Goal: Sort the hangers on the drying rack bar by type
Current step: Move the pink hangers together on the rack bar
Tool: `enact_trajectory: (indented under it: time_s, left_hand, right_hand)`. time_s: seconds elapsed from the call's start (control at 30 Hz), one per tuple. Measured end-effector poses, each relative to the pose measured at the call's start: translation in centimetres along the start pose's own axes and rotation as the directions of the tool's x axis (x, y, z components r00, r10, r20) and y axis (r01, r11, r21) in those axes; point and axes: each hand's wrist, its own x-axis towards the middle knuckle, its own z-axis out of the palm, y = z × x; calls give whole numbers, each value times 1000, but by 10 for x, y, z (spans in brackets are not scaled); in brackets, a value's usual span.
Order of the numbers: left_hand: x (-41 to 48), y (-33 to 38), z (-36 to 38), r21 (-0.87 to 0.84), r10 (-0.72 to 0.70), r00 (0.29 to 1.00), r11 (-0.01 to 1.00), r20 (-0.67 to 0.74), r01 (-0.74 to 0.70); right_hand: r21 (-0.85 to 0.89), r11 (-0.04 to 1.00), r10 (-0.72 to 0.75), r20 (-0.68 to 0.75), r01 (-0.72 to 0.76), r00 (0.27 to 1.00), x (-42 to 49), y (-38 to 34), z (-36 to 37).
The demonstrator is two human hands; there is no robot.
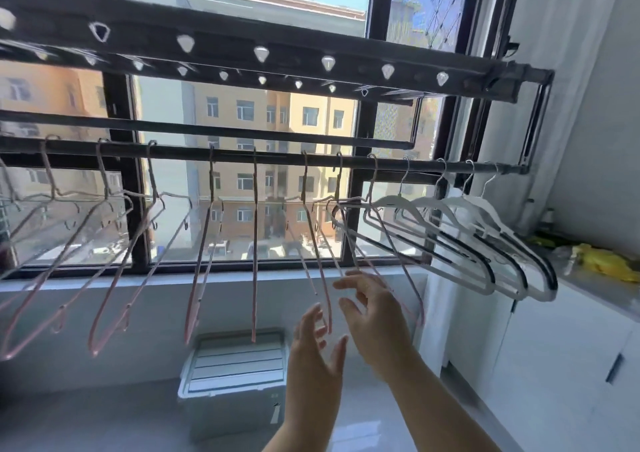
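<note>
Both hands [346,327] beneath pink hangers [318,261]

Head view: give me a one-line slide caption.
Both open hands, left hand and right hand, reach toward pink hangers on the rack bar; white hangers hang grouped at right.

The bar [242,155] is dark, near black. Along it hang pale pink hangers [194,278], and at the right end white hangers [460,244] with black strips. The box [235,365] on the floor is white; the cloth [606,261] on the counter looks yellow, perhaps plastic.
</note>
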Motion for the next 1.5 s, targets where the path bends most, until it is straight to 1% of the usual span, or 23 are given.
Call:
enact_trajectory:
  time_s: [0.07,0.1,0.2,0.23,0.27,0.3,0.33,0.37,0.4,0.43,0.5,0.57,0.63,0.67,0.8,0.9,0.97,1.03,1.3,1.37,1.5]
  left_hand:
    - [-8,5,5,48,37,998,998,-53,-34]
    - [-12,7,7,83,62,994,995,-92,-54]
    - [-23,10,9,141,60,976,989,-210,-31]
    - [-26,11,8,128,49,969,992,-243,-17]
    - [-29,13,6,79,11,965,997,-264,10]
    - [-32,16,6,-12,-67,962,998,-263,66]
    - [-35,18,7,-118,-172,959,982,-226,148]
    - [-38,20,10,-208,-271,950,949,-155,237]
    - [-42,19,13,-244,-318,945,925,-82,290]
    - [-45,18,17,-233,-314,949,925,-24,300]
    - [-46,20,21,-217,-274,961,936,44,277]
    - [-35,25,23,-236,-222,973,944,57,229]
    - [-17,30,24,-238,-180,981,952,74,193]
    - [-9,32,24,-239,-166,982,954,89,183]
    - [5,32,28,-252,-154,983,952,99,174]
    - [7,27,32,-232,-138,986,960,93,156]
    - [7,24,37,-208,-135,983,965,122,158]
    - [8,24,41,-209,-121,982,966,147,150]
    - [13,31,49,-256,-61,987,962,150,98]
    - [12,28,51,-255,-50,989,963,140,85]
    - [7,23,50,-260,-57,985,960,162,99]
  right_hand:
    - [-49,996,-75,-68,71,995,0,6,-14]
    - [-45,997,-65,-81,62,995,0,10,-20]
    - [7,998,61,-40,-61,997,-2,20,-27]
    - [16,995,98,-16,-97,995,-2,21,-27]
    - [31,991,129,10,-129,992,-1,21,-25]
    - [55,985,162,39,-164,986,1,19,-22]
    - [86,975,201,74,-207,977,4,18,-20]
    - [116,959,244,114,-257,963,9,17,-16]
    - [149,940,283,156,-306,946,14,17,-13]
    - [201,914,317,190,-353,929,18,18,-10]
    - [373,810,388,240,-453,890,25,23,-6]
    - [555,642,428,313,-529,848,31,26,-7]
    - [691,466,415,382,-553,826,36,25,-12]
    - [727,409,408,395,-552,823,38,24,-14]
    - [766,334,443,387,-549,809,38,25,-18]
    - [793,276,456,390,-544,800,35,28,-18]
    - [799,277,460,377,-534,804,33,29,-19]
    - [793,309,470,354,-526,809,31,31,-22]
    - [776,374,504,289,-507,814,32,30,-29]
    - [752,422,508,267,-506,819,31,30,-29]
    - [644,584,487,208,-494,848,27,29,-25]
